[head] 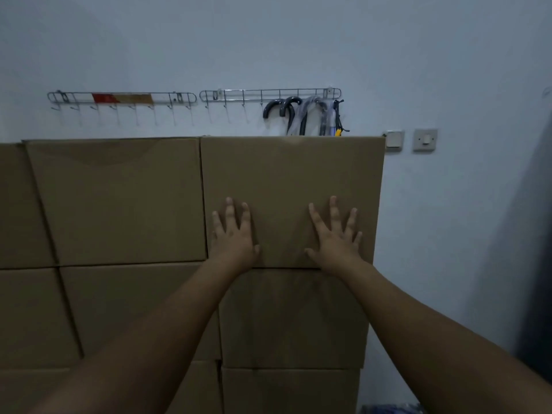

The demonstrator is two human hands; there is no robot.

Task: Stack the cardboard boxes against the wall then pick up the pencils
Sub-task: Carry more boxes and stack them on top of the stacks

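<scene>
Brown cardboard boxes stand stacked in rows against the pale wall. The top right box (pixel 291 171) sits on the right column, flush beside the top middle box (pixel 116 198). My left hand (pixel 234 231) lies flat on the lower front face of the top right box, fingers spread and straight. My right hand (pixel 336 234) presses flat on the same face a little to the right, fingers also spread. Under it is another box (pixel 294 318). No pencils are in view.
Two wire hook racks (pixel 121 98) (pixel 268 94) hang on the wall above the boxes, with umbrellas (pixel 301 115) hooked on the right one. Wall switches (pixel 424 140) are right of the stack. A dark surface (pixel 534 249) fills the right edge. Something blue (pixel 391 409) lies at the bottom.
</scene>
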